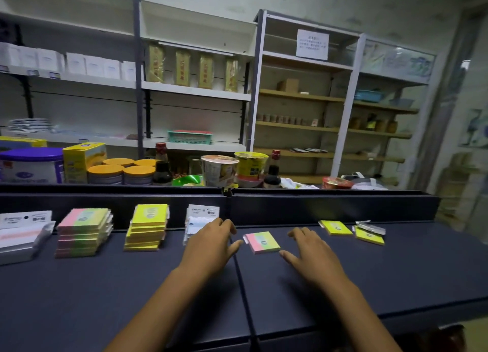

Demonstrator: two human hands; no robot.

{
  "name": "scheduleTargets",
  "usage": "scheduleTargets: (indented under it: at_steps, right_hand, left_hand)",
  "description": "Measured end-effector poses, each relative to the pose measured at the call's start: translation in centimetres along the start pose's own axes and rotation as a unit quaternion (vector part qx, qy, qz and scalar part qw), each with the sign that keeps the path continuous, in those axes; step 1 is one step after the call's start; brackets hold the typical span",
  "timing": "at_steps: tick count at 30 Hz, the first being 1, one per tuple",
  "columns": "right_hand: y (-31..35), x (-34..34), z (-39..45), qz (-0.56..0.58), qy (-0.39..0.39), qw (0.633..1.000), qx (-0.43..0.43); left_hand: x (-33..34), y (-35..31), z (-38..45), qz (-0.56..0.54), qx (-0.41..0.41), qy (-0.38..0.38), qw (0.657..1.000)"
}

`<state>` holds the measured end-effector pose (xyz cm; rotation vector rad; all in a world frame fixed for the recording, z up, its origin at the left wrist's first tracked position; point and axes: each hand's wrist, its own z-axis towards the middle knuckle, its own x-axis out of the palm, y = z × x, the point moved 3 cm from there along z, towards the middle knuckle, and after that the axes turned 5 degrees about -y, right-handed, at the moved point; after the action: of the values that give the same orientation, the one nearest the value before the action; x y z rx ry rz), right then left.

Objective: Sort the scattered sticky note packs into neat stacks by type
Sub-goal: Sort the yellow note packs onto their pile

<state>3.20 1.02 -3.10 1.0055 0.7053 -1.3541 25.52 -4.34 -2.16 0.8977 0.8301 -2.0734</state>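
Observation:
A single pink-and-green sticky note pack [262,242] lies flat on the dark counter between my hands. My left hand [211,243] hovers just left of it, fingers spread, partly covering a stack of white-and-blue packs [198,219]. My right hand [310,254] is just right of the pack, fingers apart, holding nothing. Further left stand a yellow stack [148,227], a pink-and-green stack [83,231] and a white-packaged stack [22,233]. At the right lie two loose yellow packs [336,227] [369,236] and a silvery wrapped pack [369,227].
The dark counter [396,272] has a raised back ledge [330,206] and a seam down its middle. Behind the ledge stand tins, noodle cups and sauce bottles [272,172]. Shelving fills the back wall.

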Motion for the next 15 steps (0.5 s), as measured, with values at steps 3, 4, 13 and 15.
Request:
scheduleTargets:
  at_steps: [3, 4, 13, 15]
  right_hand:
    - [-3.3, 0.0, 1.2, 0.002, 0.008, 1.000, -0.012]
    - [-4.3, 0.0, 1.6, 0.004, 0.011, 1.000, -0.015]
    - [-11.3, 0.8, 3.9, 0.020, 0.032, 0.999, -0.028]
    - [-12.0, 1.1, 4.2, 0.027, 0.033, 0.999, -0.027]
  left_hand:
    - [3.4, -1.8, 1.7, -0.011, -0.031, 0.031, 0.999]
    - [4.5, -2.3, 2.3, -0.009, -0.041, 0.045, 0.998]
    - [11.1, -2.7, 5.9, 0.007, -0.168, 0.137, 0.976]
    - [11.8, -2.3, 6.0, 0.004, -0.176, 0.148, 0.973]
